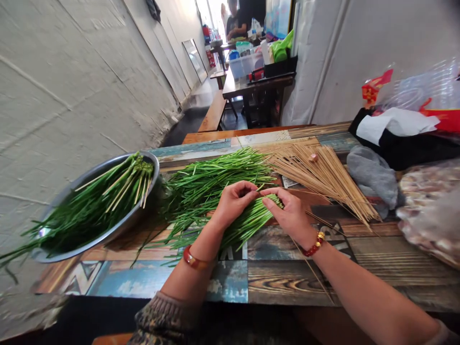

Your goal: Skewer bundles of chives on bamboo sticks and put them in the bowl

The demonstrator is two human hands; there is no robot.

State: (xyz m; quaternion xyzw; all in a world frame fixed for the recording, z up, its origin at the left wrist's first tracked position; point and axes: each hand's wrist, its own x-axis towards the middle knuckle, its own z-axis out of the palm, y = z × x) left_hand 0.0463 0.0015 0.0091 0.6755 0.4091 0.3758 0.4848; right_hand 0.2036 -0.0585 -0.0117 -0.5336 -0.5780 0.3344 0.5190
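Both my hands meet over a bunch of garlic chives [255,220], whose cut ends line up under my fingers. My left hand [239,199] is closed in a pinch on a chive stalk at the far edge of the bunch. Thumb and forefinger of my right hand [287,208] press together beside it, at the same chive ends. The exact grip is partly hidden by the fingers. A larger heap of loose chives [219,175] lies just beyond. Below my right wrist, a thin bamboo skewer [312,270] slants across the table.
Many bamboo skewers [330,177] are spread at the back right. A metal basin [104,239] with skewered chives stands left. To the right are a grey cloth [372,175] and a filled clear plastic bag [431,206]. A person [237,26] is far back, beyond another table [244,88].
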